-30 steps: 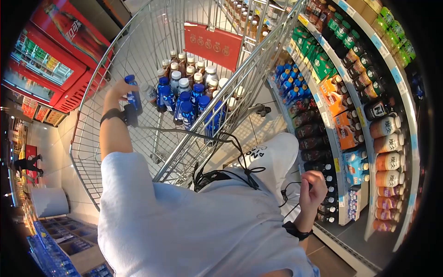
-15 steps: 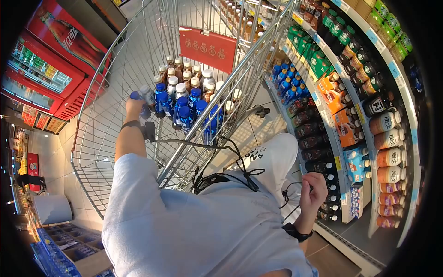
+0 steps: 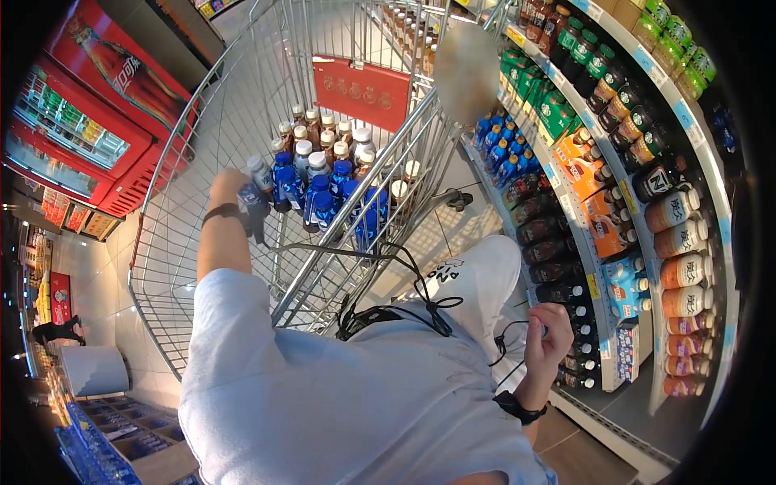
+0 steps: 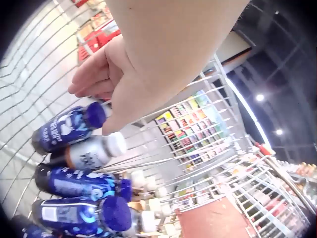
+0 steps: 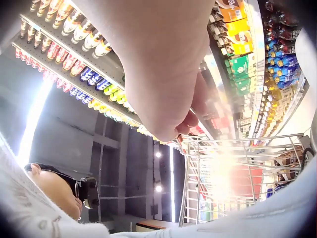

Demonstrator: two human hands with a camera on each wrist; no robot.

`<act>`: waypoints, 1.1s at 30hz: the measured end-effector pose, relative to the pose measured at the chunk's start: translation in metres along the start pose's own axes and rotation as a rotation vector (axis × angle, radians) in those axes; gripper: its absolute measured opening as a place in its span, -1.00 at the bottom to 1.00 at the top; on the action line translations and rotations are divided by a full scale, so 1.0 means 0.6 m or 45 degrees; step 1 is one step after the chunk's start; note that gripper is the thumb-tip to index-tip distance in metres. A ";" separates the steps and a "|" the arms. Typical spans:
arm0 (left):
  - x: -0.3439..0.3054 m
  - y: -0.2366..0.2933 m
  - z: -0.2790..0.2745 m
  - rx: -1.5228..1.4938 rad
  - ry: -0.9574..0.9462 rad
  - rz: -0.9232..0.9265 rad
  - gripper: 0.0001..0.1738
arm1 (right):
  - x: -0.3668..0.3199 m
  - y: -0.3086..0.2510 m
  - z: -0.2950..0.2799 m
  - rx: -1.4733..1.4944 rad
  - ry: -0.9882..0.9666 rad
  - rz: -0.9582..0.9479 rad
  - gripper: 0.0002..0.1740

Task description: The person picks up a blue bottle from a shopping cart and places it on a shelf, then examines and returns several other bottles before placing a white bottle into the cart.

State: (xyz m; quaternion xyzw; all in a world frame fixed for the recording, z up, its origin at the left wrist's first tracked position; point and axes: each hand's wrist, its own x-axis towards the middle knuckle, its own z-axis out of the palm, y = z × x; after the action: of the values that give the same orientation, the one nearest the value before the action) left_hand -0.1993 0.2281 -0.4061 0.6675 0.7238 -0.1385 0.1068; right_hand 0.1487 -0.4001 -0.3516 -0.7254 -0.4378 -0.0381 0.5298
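"What's on your monitor?"
"Shopping cart (image 3: 360, 90) far left, bottles (image 3: 320, 198) bunched inside. Left hand (image 4: 126, 89) fingers straight, gripping nothing, I'd say, just beside a blue bottle (image 4: 64, 131); contact, can't tell. Right hand (image 3: 550, 338), near right: loosely curled, nothing visible in it."
"That bottle?"
"Group's left edge. I'd guess weighty, smooth, slippery: hold the body, below the cap (image 4: 95, 115)."
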 end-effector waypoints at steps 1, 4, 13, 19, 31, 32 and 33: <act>-0.003 0.006 -0.029 -0.006 0.040 0.016 -0.40 | -0.001 -0.001 -0.002 0.000 0.004 0.002 -0.92; -0.093 0.087 -0.154 -0.118 0.267 0.105 -0.37 | -0.005 0.001 -0.007 0.001 0.019 -0.010 -0.91; -0.513 0.396 -0.405 -0.338 1.019 1.400 -0.44 | -0.027 0.009 -0.020 -0.040 0.088 -0.114 -0.88; -0.808 0.603 -0.399 -0.397 0.721 2.226 -0.62 | -0.061 0.002 -0.078 -0.049 0.198 -0.013 -0.91; -1.143 1.163 -0.283 -0.940 0.317 2.471 -0.34 | -0.105 0.053 -0.185 -0.319 0.422 0.276 -0.95; -1.154 1.186 -0.275 -0.912 0.373 2.382 -0.37 | -0.103 0.052 -0.192 -0.345 0.420 0.271 -0.95; -1.162 1.216 -0.273 -0.886 0.322 2.323 -0.32 | -0.102 0.051 -0.197 -0.357 0.441 0.323 -0.95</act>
State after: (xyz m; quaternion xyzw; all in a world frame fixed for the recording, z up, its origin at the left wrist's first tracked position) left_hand 0.5923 -0.3170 -0.0580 0.9114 -0.0625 0.2902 0.2850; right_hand 0.1800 -0.5329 -0.3546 -0.8235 -0.2366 -0.1555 0.4916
